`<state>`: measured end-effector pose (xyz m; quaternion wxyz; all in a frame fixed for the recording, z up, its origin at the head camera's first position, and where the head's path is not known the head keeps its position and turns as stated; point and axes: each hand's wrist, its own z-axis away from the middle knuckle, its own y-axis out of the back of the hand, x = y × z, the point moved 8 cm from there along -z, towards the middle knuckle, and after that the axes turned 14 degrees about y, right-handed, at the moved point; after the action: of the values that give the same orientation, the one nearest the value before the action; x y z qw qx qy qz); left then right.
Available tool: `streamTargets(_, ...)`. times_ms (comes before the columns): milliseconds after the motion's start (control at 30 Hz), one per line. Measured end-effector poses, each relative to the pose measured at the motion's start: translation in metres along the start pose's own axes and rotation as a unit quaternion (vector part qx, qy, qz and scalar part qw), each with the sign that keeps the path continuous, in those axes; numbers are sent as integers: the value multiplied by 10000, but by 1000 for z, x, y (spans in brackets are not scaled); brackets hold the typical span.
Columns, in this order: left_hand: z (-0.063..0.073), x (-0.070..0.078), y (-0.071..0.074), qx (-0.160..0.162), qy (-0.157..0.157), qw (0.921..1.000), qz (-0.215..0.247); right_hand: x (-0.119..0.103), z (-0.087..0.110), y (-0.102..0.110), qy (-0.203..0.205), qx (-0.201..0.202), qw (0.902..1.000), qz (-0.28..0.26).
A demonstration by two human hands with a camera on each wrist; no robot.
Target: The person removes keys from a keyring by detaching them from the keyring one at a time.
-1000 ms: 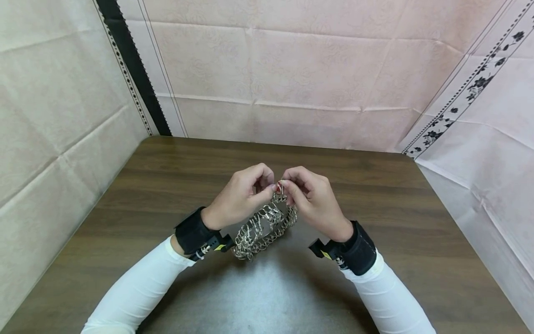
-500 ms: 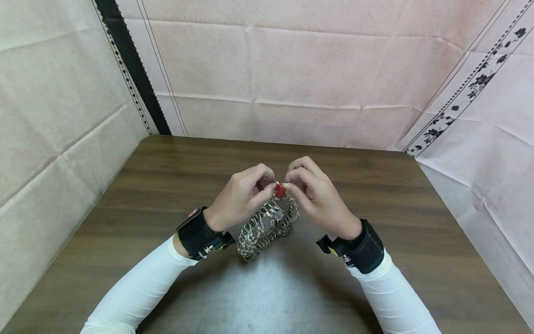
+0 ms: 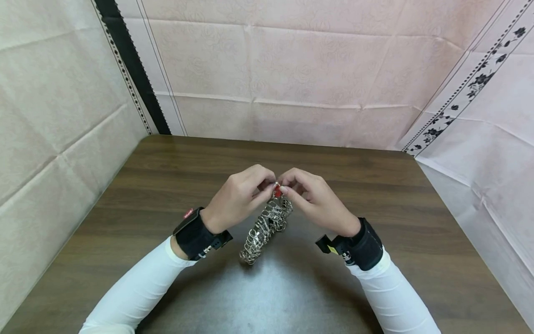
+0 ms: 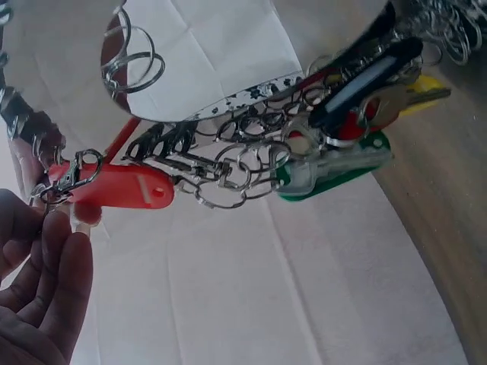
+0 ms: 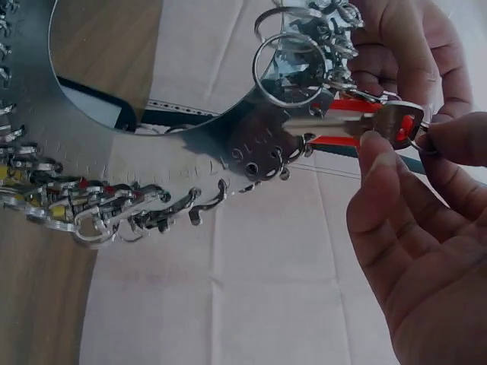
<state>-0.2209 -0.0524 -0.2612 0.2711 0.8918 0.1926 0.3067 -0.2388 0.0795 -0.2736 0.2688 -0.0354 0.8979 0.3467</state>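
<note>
A large metal key ring plate (image 3: 267, 227) hangs tilted below both hands, lined with small clips and rings. My left hand (image 3: 239, 197) pinches the plate's top end beside a red key tag (image 4: 129, 185). My right hand (image 3: 319, 202) pinches a small split ring; a key (image 5: 384, 125) on it lies against the red tag in the right wrist view. Green (image 4: 335, 179) and yellow (image 4: 428, 91) tags with other keys hang further along the plate. Where the fingertips of both hands meet, the clip is partly hidden.
Beneath the hands is a brown wooden table (image 3: 187, 176). Pale cloth (image 3: 292, 79) hangs behind it and along both sides. Black straps with small cameras sit on both wrists.
My right hand pulled slightly away from the left, then came back in to the red tag. The plate has turned and now looks narrower. My left hand has barely moved.
</note>
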Motion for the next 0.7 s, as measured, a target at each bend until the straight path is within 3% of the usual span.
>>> streamTargets(300, 0, 4, 3, -32, 15, 9999, -135, -2, -2, -6, 472, -169, 9971, 580)
streamTargets(533, -2, 2, 3, -227, 250, 9994, -46, -12, -2, 2, 837, 316, 9925, 828)
streamTargets(700, -1, 3, 2, -313, 335, 9988, 164, -12, -3, 1, 945, 446, 9915, 778)
